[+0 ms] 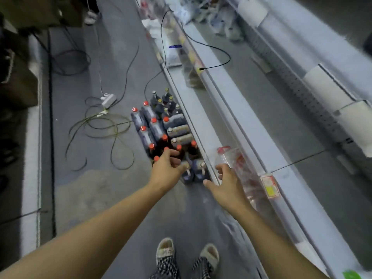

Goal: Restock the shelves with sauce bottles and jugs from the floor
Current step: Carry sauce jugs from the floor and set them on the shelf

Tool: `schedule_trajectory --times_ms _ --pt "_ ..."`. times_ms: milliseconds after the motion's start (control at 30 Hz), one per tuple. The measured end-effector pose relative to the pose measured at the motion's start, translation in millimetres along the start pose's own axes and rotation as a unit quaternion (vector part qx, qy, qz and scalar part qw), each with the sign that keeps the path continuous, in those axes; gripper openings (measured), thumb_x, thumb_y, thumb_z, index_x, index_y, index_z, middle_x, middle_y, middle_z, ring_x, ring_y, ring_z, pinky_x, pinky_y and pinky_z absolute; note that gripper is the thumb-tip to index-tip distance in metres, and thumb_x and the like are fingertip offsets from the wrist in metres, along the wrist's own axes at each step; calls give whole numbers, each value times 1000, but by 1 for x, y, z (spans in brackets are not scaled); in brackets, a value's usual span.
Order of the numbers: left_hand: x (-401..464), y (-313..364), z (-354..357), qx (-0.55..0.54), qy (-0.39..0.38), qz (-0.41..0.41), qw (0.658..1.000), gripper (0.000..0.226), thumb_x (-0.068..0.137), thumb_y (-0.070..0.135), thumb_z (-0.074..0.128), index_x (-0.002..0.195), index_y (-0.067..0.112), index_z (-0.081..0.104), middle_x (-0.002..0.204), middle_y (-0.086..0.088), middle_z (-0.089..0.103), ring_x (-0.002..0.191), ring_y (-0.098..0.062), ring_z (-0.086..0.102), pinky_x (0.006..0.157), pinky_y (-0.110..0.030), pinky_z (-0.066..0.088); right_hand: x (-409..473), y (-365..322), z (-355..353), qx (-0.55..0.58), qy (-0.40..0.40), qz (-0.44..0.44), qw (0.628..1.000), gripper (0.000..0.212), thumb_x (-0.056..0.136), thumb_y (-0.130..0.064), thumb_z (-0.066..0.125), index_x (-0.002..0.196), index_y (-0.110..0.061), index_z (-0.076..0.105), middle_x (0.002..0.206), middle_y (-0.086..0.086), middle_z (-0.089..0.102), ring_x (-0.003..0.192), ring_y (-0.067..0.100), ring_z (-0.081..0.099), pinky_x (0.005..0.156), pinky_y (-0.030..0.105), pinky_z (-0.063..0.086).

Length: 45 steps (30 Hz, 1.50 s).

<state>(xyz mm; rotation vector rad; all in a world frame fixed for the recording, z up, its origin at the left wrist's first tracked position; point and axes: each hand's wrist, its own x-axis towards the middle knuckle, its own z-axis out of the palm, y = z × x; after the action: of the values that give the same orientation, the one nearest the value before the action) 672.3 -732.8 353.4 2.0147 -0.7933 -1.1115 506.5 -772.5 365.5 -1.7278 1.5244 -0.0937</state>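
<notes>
1. Bottles (159,129) and jugs (178,129) stand in a tight group on the floor (100,188), just beside the foot of the shelf (201,121).
2. The left hand (167,168) reaches down over the near end of the group, with fingers loosely spread and holding nothing; whether it touches a red cap, I cannot tell.
3. The right hand (227,184) is near the shelf edge, fingers half curled and empty, beside a clear bottle (235,160) that lies on the lower shelf.
4. I judge that the step in hand is the reach for the next item from the floor.
5. The next move calls for a firm grip on one neck or handle, then a lift straight up, so that the neighbours do not fall.
</notes>
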Motion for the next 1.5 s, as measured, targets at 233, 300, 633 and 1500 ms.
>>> schedule_trajectory --times_ms 233,300,633,1500 --pt "65 -94 35 -14 33 -80 996 34 85 14 66 116 15 51 98 -2 60 92 -18 60 87 -37 52 86 53 81 -59 -80 25 995 58 82 -36 67 130 -16 42 131 8 46 118 24 49 99 41 43" --pt "85 -120 53 -22 32 -100 994 37 87 14 64 120 14 50 101 -3 59 94 -19 60 88 -37 52 114 75 106 -75 -91 36 992 60 82 -37 68 131 -16 41 132 8 47 119 26 50 98 44 43" --pt "199 -239 139 -43 35 -145 988 36 88 13 62 120 12 47 107 -7 56 97 -22 58 78 -28 49 249 179 231 -72 -126 22 989 62 84 -30 67 135 -10 38 138 11 43 124 28 45 99 38 41" --pt "292 -386 209 23 29 -88 995 32 87 16 64 117 17 52 101 3 55 93 -15 58 82 -31 52 344 281 372 44 -35 10 998 40 95 -34 49 121 -6 59 148 6 37 127 30 43 103 39 37"
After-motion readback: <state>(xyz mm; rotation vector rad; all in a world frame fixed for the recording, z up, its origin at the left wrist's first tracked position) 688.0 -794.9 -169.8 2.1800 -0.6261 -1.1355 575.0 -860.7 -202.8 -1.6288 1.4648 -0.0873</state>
